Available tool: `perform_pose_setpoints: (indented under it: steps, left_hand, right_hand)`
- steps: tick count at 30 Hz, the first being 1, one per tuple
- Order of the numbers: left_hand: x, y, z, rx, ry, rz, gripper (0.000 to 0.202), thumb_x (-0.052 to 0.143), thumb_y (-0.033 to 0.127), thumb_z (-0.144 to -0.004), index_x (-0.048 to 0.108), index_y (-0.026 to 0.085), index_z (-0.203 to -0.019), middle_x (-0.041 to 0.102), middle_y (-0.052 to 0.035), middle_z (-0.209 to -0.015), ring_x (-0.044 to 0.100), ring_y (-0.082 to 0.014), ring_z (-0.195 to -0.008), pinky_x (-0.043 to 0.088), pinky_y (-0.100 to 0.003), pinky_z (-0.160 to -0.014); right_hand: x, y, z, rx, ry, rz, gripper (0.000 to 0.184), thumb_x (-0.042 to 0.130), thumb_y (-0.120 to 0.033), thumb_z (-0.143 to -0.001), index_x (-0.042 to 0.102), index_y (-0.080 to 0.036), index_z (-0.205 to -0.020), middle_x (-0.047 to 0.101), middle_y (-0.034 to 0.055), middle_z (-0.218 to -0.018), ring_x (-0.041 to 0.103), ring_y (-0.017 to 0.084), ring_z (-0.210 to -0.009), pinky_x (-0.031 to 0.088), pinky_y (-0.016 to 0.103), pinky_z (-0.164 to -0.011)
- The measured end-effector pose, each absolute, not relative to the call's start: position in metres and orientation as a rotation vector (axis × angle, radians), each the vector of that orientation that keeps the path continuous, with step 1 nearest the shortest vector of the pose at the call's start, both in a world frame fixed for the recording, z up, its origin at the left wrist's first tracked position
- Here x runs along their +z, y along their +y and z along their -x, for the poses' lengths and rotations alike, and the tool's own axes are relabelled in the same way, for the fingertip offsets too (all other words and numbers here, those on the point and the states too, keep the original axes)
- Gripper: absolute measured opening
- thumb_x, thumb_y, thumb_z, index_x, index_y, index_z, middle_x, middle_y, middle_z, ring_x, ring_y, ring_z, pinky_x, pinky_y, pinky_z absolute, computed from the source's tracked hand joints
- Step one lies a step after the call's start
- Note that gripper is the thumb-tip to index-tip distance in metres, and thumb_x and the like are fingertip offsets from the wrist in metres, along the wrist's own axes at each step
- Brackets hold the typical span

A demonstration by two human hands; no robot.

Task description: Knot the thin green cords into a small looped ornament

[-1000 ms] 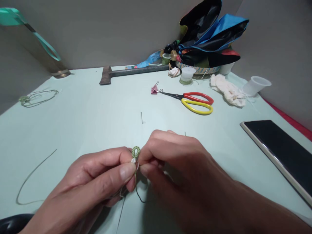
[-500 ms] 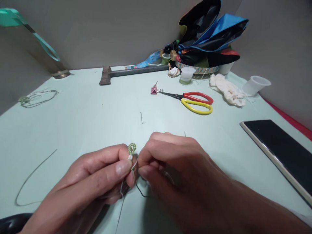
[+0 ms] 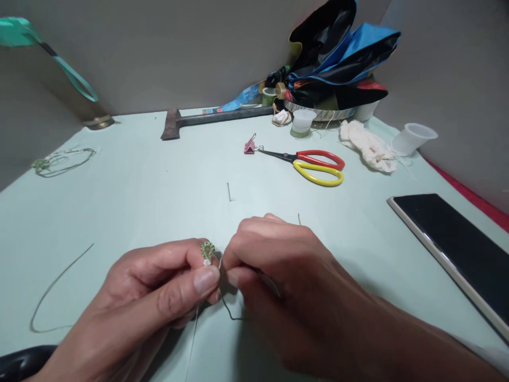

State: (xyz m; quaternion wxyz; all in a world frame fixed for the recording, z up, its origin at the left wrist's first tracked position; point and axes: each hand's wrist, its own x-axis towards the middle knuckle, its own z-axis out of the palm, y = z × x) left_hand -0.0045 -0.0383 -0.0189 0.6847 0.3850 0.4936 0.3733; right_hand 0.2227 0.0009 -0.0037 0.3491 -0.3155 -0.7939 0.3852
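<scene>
Small green knotted-cord loop (image 3: 203, 251), held above pale-green counter (image 3: 139, 201).
My left hand (image 3: 153, 286) pinches just below it, fingers closed; my right hand (image 3: 278, 270), likewise closed, apparently grips thin white cord (image 3: 220, 263). I'd anchor left, tension evenly.

tabletop (image 3: 123, 207): bright, pale, fairly even
wall (image 3: 167, 58): dim flat grey, darker toward the sides
light source: out of frame, looks overhead; exact spot can't tell
right hand (image 3: 282, 281): knuckles lit, near side dark; heavy soft-edged shadow below, fainter one to its right
left hand (image 3: 151, 297): upper side lit, soft highlight on thumbnail, shadow underneath
green loop (image 3: 207, 250): readable, weave slightly soft
pale thread (image 3: 193, 339): thin, low contrast against tabletop
phone (image 3: 453, 249): dark screen, glint along one edge, stretched by wide lens
mint strap (image 3: 75, 77): soft, skewed near frame edge
bag folds (image 3: 324, 40): crushed to near-black
</scene>
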Motion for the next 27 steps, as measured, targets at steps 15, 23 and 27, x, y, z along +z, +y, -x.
perform_pose_setpoints:
  steps: [15,23,27]
  left_hand:
    - [-0.010,-0.030,-0.003,0.889,1.057,-0.847,0.045,0.089,0.059,-0.095,0.077,0.026,-0.066,0.048,0.0027,-0.065,0.036,-0.0170,-0.061,0.047,-0.024,-0.056]
    - [-0.014,-0.030,0.002,0.933,1.077,-0.905,0.043,0.085,0.059,-0.098,0.078,0.027,-0.071,0.049,0.0026,-0.067,0.036,-0.0177,-0.062,0.048,-0.024,-0.055]
    - [-0.016,-0.033,0.004,0.908,1.108,-0.938,0.038,0.091,0.063,-0.092,0.081,0.029,-0.077,0.059,0.0005,-0.071,0.049,-0.0185,-0.067,0.050,-0.024,-0.058]
  right_hand:
    - [0.014,-0.008,-0.226,1.366,-1.821,1.072,0.012,0.077,-0.034,-0.106,0.075,-0.026,-0.097,0.054,-0.0098,-0.071,0.045,0.008,-0.057,0.041,0.020,-0.054]
    - [0.014,0.002,-0.216,1.739,-1.620,0.984,0.034,0.081,-0.023,-0.099,0.058,-0.021,-0.074,0.047,-0.0110,-0.060,0.038,0.008,-0.057,0.035,0.020,-0.053]
    - [0.013,0.001,-0.219,1.667,-1.700,0.913,0.034,0.077,-0.014,-0.101,0.056,-0.022,-0.077,0.047,-0.0119,-0.062,0.040,0.007,-0.058,0.036,0.020,-0.056]
